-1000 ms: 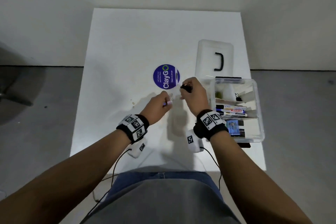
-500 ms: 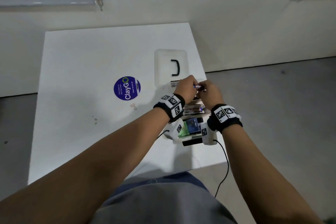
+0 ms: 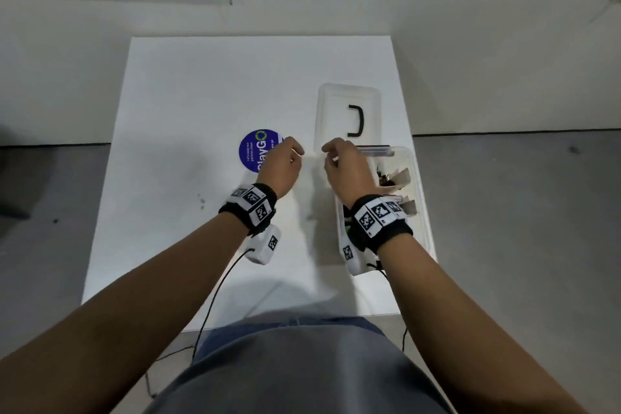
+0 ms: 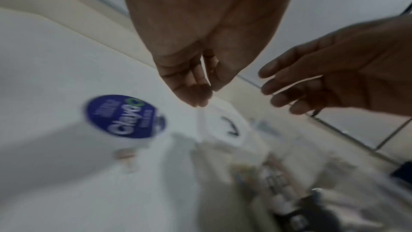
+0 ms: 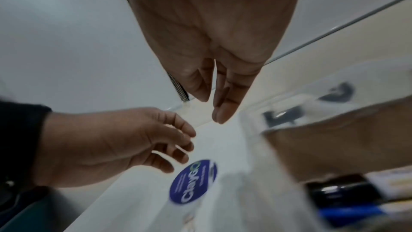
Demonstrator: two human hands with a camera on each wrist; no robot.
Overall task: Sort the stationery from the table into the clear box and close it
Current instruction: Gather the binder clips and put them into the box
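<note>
The clear box (image 3: 418,188) stands open at the table's right side, with cardboard dividers (image 3: 402,175) and dark items inside; my right wrist hides most of its contents. Its clear lid (image 3: 336,101), with a black handle (image 3: 358,120), lies flat just beyond it. My right hand (image 3: 327,154) hovers at the box's far left corner, fingers loosely curled and holding nothing (image 5: 211,110). My left hand (image 3: 298,154) hovers a little to its left, over the edge of the blue sticker, also relaxed and holding nothing (image 4: 200,96).
A round blue ClayGo sticker (image 3: 255,148) is on the white table (image 3: 201,94). A few tiny pale bits (image 3: 202,201) lie left of my left wrist. The table ends just right of the box, with grey floor beyond.
Half a second ago both hands were together over the box with a small item. Now they have drawn back left of the box's interior and apart, holding nothing.
</note>
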